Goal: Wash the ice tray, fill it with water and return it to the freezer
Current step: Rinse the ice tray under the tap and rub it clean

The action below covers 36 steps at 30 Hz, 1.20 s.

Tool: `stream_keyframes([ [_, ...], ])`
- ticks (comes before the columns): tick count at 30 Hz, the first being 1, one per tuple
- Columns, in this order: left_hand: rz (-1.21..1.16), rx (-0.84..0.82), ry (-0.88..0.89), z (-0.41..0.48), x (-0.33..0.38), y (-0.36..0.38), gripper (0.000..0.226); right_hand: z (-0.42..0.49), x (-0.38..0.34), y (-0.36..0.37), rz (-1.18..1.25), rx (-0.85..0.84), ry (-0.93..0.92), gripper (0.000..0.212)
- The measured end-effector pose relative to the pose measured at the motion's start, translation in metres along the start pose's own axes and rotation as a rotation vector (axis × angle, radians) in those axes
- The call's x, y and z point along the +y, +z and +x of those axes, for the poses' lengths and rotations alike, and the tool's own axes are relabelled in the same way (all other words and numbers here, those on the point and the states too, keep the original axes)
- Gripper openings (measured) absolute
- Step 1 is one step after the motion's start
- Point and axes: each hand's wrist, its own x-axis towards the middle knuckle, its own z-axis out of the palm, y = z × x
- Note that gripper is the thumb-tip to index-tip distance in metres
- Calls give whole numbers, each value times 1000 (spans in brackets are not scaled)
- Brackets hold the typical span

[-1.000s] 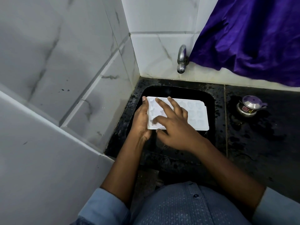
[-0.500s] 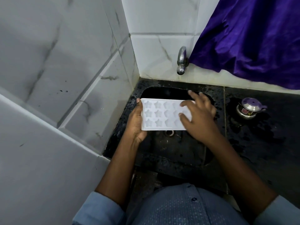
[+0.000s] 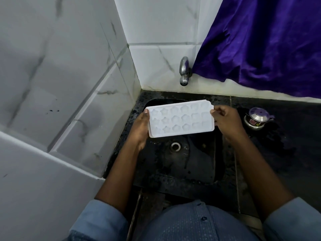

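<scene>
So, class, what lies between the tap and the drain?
The ice tray, held by the left hand and right hand over the sink; head view.

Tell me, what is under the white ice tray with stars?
The black wet sink lies below the white plastic ice tray, its round metal drain showing just past the near edge. The basin's back part is covered.

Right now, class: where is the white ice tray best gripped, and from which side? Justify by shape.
Grip the ice tray by its short ends, one hand from each side, as the left hand and right hand do: it is long, flat, cavities up.
</scene>
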Motion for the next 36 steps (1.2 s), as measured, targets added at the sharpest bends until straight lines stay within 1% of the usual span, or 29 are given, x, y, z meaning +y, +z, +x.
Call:
stream_keyframes([
  [3, 105, 72, 46, 7, 16, 8, 40, 6, -10, -3, -58, 59, -163, 8],
  [5, 123, 97, 69, 8, 27, 13, 43, 8, -15, -5, -102, 80, -274, 10],
  [8, 38, 29, 76, 4, 40, 19, 61, 8, -17, -9, -266, 188, -437, 23],
  [9, -10, 13, 89, 3, 43, 21, 66, 7, -18, -10, -286, 220, -486, 25],
  [11, -106, 38, 128, 1, 47, 22, 68, 1, -20, -12, -239, 249, -556, 23],
  [14, -213, 22, 198, -5, 53, 22, 70, -6, -20, -14, -133, 225, -589, 22],
  [16, -236, 21, 245, -7, 58, 23, 64, -10, -19, -12, -91, 218, -616, 26],
  [19, -245, 48, 307, -11, 65, 25, 54, -15, -18, -9, -94, 284, -672, 32],
  [24, -185, 54, 382, -9, 64, 20, 62, -18, -15, -9, -95, 368, -688, 40],
  [26, -162, 73, 395, -4, 58, 18, 65, -18, -15, -9, -107, 396, -693, 38],
  [27, -136, 71, 389, -1, 53, 18, 68, -16, -14, -9, -152, 381, -701, 35],
  [28, -107, 55, 363, 3, 48, 18, 76, -14, -12, -9, -215, 328, -693, 31],
  [30, -90, -12, 238, 13, 32, 16, 88, -8, -5, -7, -338, 197, -625, 21],
  [31, -81, -28, 197, 17, 25, 14, 87, -6, 0, -6, -360, 178, -594, 20],
  [33, -39, -20, 199, 22, 11, 7, 79, -7, 8, -5, -327, 222, -577, 22],
  [35, 26, -5, 315, 22, 3, 2, 72, -8, 12, -4, -296, 310, -630, 23],
  [36, 80, -2, 370, 26, -1, 2, 71, -7, 14, -2, -306, 330, -648, 23],
])
